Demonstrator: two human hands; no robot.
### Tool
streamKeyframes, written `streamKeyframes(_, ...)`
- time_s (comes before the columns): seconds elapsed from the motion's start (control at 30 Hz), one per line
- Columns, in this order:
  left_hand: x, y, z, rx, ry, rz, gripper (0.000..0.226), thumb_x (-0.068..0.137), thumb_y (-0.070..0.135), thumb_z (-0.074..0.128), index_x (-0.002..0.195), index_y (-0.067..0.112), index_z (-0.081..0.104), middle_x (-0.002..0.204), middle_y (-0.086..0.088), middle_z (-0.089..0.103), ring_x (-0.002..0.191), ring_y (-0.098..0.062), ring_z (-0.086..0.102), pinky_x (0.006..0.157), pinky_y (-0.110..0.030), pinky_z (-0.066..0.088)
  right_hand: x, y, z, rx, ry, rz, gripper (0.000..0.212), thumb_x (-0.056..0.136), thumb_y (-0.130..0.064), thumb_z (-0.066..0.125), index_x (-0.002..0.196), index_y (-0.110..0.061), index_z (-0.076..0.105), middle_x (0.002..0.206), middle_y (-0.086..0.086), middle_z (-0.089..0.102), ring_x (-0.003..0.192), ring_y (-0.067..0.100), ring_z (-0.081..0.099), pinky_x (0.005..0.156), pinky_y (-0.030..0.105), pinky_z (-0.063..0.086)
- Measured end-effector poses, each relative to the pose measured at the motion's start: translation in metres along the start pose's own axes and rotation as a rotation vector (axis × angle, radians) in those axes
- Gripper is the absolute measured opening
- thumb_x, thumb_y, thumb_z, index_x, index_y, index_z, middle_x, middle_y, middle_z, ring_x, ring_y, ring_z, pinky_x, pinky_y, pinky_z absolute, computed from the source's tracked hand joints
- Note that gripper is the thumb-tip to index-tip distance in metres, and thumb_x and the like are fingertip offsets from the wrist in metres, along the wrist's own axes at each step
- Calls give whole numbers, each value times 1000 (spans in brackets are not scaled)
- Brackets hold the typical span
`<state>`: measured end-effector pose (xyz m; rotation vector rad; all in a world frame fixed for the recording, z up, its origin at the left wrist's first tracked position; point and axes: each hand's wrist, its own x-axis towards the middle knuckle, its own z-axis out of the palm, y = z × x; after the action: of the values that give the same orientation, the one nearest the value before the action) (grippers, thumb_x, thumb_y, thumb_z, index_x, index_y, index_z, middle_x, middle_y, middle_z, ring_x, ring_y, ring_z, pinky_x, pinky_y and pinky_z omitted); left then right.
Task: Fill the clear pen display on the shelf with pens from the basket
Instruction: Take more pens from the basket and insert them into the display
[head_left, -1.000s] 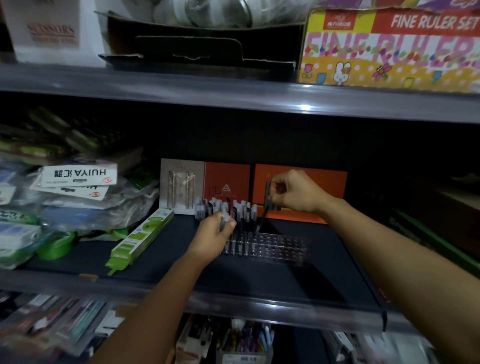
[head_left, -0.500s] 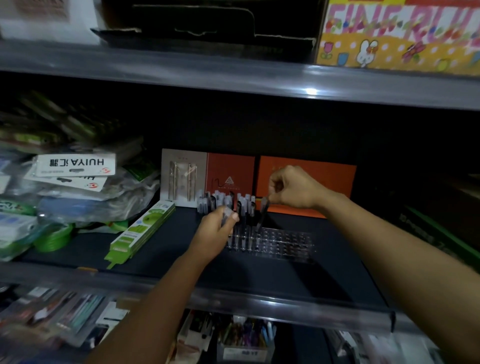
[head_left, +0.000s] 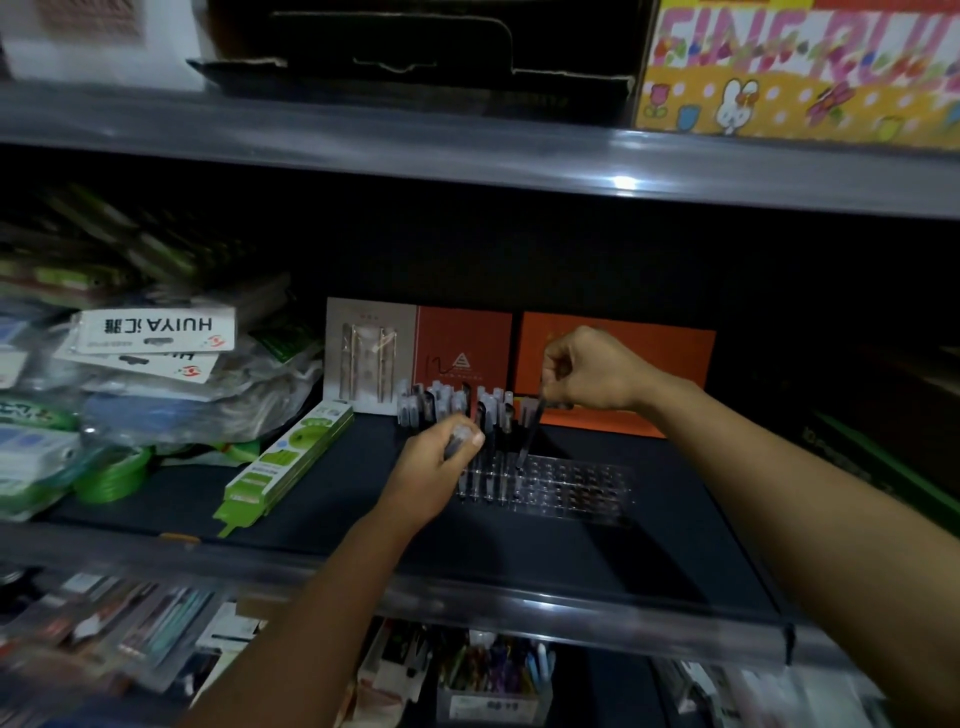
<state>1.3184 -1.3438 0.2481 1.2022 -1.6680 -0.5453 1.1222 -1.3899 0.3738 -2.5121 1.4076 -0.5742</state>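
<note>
The clear pen display lies on the dark middle shelf, its grid of holes bare on the right. Several dark pens with clear caps stand in its left part. My right hand pinches the top of a dark pen that slants down with its tip at the display's holes. My left hand grips another pen with a clear cap at the display's left front. The basket is not in view.
Orange boxes and a grey pen card stand behind the display. A green flat pack and bagged stationery fill the left. The shelf's front rail runs below my arms. A pen tub sits on the lower shelf.
My right hand has brought its pen lower, the tip now down at the display's holes. My left hand keeps its pen at the left front. The camera has tilted down slightly.
</note>
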Motion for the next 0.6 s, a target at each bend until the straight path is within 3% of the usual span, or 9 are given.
streamKeyframes(0.23,-1,-3,-1,102,-3,-44,22,97,23,49,76,18,51,63,7,43,60,-6,41,59,-21,35,2,2,-1,-29,-5,10,12,76,-8,72,66,-9,65,63,-2,66,59,8,61,69,37,55)
streamKeyframes(0.33,0,-6,-1,118,-4,-64,21,97,23,49,88,6,58,70,2,51,64,-7,45,63,-24,39,2,0,-1,-24,-11,17,11,76,-9,72,67,-9,65,67,4,68,62,13,62,68,39,56)
streamKeyframes(0.47,0,-5,-2,138,3,-76,18,97,23,48,97,9,60,68,11,49,63,-1,46,58,-17,34,2,-2,-1,-2,-29,26,15,76,-8,71,64,-13,63,66,3,66,61,15,61,66,42,56)
streamKeyframes(0.6,-1,-6,-3,119,0,-88,20,97,24,49,95,8,62,69,8,53,64,-3,48,61,-20,38,4,0,-1,-4,-34,28,11,76,-7,70,67,-9,64,70,11,69,66,28,66,67,44,56)
